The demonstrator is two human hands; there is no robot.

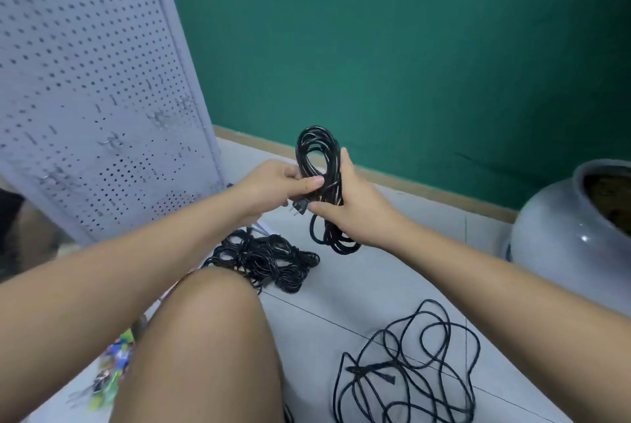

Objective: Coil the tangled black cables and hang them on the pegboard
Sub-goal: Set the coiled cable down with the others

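Holding a coiled cable (317, 134) upright above the tiled floor (358, 293), both hands meet at its middle. The left hand (273, 183) pinches the strands between thumb and fingers, and the right hand (358, 207) has its grip wrapped round the bundle from the other side. The two-pronged plug (299, 209) pokes out just under the left thumb.

The step in hand looks like tying off the coil. To do it well, the right grip should clamp the loops so none springs loose. The left can then wind the plug end round the waist and tuck it in, leaving the top loop free for a hook. The pegboard (95, 81) leans just to the left.

A heap of cables (263, 258) lies on the floor beside the knee (205, 337), and a loose tangled cable (409, 371) sprawls nearer the camera on the right.

No brand, label or writing can be read; the colourful bits (114, 364) at lower left are too blurred.
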